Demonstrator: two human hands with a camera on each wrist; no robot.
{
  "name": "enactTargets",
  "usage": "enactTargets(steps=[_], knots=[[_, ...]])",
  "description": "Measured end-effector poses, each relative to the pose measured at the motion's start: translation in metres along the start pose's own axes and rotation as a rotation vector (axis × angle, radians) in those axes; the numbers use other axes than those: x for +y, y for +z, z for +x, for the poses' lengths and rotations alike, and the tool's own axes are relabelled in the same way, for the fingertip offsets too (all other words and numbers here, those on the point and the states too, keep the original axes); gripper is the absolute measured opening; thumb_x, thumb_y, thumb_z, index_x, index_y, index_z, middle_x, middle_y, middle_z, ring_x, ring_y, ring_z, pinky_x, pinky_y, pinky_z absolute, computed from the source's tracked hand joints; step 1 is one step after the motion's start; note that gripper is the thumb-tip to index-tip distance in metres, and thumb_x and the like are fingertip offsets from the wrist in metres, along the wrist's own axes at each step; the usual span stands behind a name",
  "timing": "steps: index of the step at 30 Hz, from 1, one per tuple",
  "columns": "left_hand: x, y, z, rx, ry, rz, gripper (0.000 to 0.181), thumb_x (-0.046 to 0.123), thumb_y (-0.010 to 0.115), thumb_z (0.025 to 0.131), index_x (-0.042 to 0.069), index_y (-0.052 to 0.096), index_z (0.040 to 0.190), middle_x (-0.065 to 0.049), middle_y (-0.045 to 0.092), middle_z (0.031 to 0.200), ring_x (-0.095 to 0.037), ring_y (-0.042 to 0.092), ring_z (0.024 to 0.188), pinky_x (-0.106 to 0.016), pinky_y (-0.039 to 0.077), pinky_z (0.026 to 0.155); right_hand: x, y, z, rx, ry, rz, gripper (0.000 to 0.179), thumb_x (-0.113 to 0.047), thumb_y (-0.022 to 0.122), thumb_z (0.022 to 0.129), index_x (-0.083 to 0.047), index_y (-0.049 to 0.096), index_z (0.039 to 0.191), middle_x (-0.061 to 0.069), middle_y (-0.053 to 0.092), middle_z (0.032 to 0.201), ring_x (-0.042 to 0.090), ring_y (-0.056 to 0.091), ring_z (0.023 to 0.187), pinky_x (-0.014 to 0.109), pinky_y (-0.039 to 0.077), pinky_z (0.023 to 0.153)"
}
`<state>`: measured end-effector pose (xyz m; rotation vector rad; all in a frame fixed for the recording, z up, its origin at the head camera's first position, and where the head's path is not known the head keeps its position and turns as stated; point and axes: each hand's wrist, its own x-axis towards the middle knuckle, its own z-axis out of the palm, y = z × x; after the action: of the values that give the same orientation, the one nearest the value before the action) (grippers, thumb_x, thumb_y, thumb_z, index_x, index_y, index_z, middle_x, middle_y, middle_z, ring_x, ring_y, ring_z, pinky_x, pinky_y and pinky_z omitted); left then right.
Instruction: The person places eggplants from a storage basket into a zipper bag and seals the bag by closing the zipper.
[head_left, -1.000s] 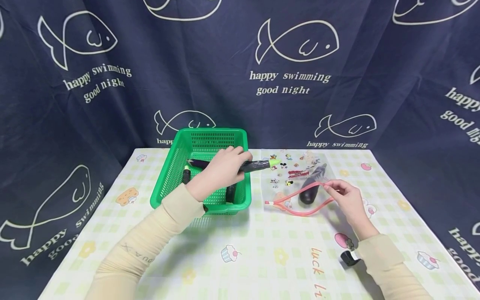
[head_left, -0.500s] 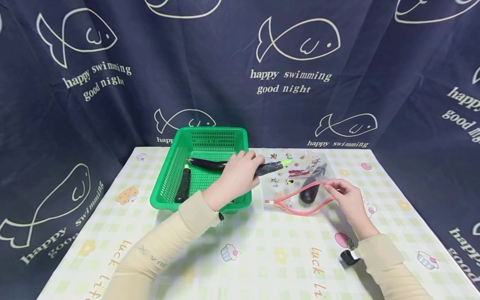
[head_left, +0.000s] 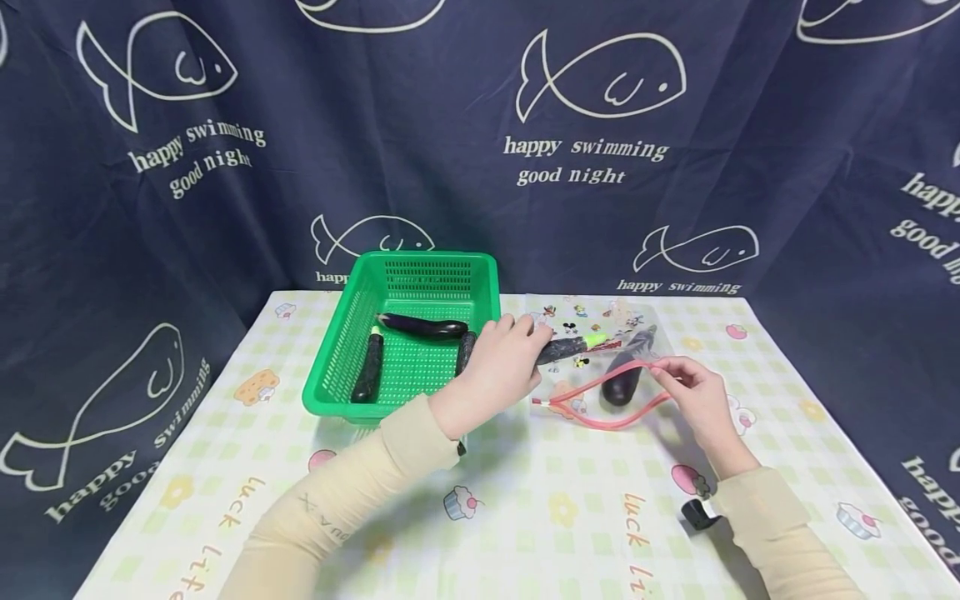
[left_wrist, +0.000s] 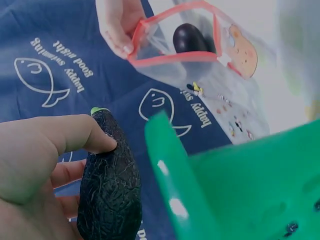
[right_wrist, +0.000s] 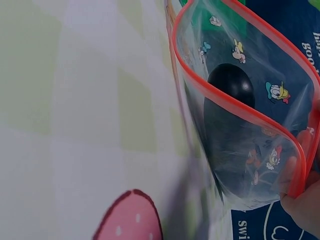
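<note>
My left hand (head_left: 497, 362) grips a long, black, wrinkled vegetable with a light green tip (head_left: 562, 348), beside the right rim of the green basket (head_left: 318, 367). In the left wrist view the thumb presses on the wrinkled vegetable (left_wrist: 111, 185). My right hand (head_left: 696, 396) pinches the red-edged mouth of a clear zip bag (head_left: 592, 423), which gapes. Inside that bag lies a dark eggplant (head_left: 621, 385), its rounded end showing in the right wrist view. A glossy dark eggplant (head_left: 423, 326) and two wrinkled black vegetables (head_left: 367, 367) lie in the basket, one partly hidden by my left hand.
A patterned cloth (head_left: 562, 542) covers the table. Behind it hangs a dark blue curtain (head_left: 465, 167) with white fish prints. A small black object (head_left: 699, 515) sits at my right wrist.
My left hand has carried the wrinkled vegetable rightward from over the basket, bringing its green tip over the bag. The right hand and the bag stay about where they were.
</note>
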<state>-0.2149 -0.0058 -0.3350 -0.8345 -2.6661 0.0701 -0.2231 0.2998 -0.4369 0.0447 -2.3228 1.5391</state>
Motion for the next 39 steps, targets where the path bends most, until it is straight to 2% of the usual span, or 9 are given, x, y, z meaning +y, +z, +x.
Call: enactTargets(steps=[9, 18, 22, 29, 39], knots=[[0.013, 0.008, 0.002, 0.014, 0.022, -0.015, 0.041, 0.035, 0.069, 0.079, 0.02, 0.057, 0.115, -0.003, 0.058, 0.106, -0.021, 0.053, 0.088, -0.033, 0.043, 0.069, -0.001, 0.001, -0.002, 0.002, -0.002, 0.013, 0.021, -0.013, 0.068, 0.087, 0.004, 0.065, 0.097, -0.022, 0.065, 0.081, -0.002, 0.056, 0.073, 0.013, 0.043, 0.063], [0.026, 0.02, 0.002, 0.026, 0.047, -0.022, 0.039, 0.038, 0.07, 0.08, 0.021, 0.057, 0.112, -0.002, 0.058, 0.104, -0.019, 0.05, 0.087, -0.029, 0.038, 0.065, 0.001, 0.001, -0.001, -0.005, 0.004, 0.014, 0.02, -0.013, 0.067, 0.087, 0.004, 0.066, 0.098, -0.022, 0.065, 0.082, -0.002, 0.057, 0.073, 0.013, 0.043, 0.063], [0.031, 0.026, 0.002, 0.021, 0.059, -0.015, 0.044, 0.038, 0.072, 0.078, 0.022, 0.056, 0.116, -0.001, 0.058, 0.107, -0.018, 0.051, 0.09, -0.028, 0.039, 0.067, -0.005, 0.001, -0.002, -0.008, 0.006, 0.009, 0.021, -0.011, 0.067, 0.087, 0.006, 0.064, 0.098, -0.021, 0.065, 0.081, -0.003, 0.057, 0.073, 0.011, 0.044, 0.065], [0.04, 0.035, 0.0, -0.001, 0.08, -0.005, 0.055, 0.044, 0.076, 0.074, 0.022, 0.055, 0.121, -0.003, 0.057, 0.113, -0.019, 0.051, 0.093, -0.028, 0.04, 0.07, 0.002, 0.001, 0.002, 0.002, 0.011, 0.005, 0.021, -0.013, 0.067, 0.087, 0.004, 0.065, 0.099, -0.023, 0.065, 0.081, -0.002, 0.057, 0.073, 0.013, 0.043, 0.062], [0.051, 0.043, 0.0, -0.031, 0.067, -0.004, 0.049, 0.04, 0.074, 0.077, 0.022, 0.058, 0.12, -0.003, 0.057, 0.111, -0.019, 0.051, 0.096, -0.029, 0.041, 0.074, -0.004, 0.003, 0.0, 0.003, 0.005, 0.006, 0.019, -0.015, 0.068, 0.087, 0.002, 0.066, 0.098, -0.022, 0.065, 0.081, -0.001, 0.056, 0.073, 0.013, 0.043, 0.063]])
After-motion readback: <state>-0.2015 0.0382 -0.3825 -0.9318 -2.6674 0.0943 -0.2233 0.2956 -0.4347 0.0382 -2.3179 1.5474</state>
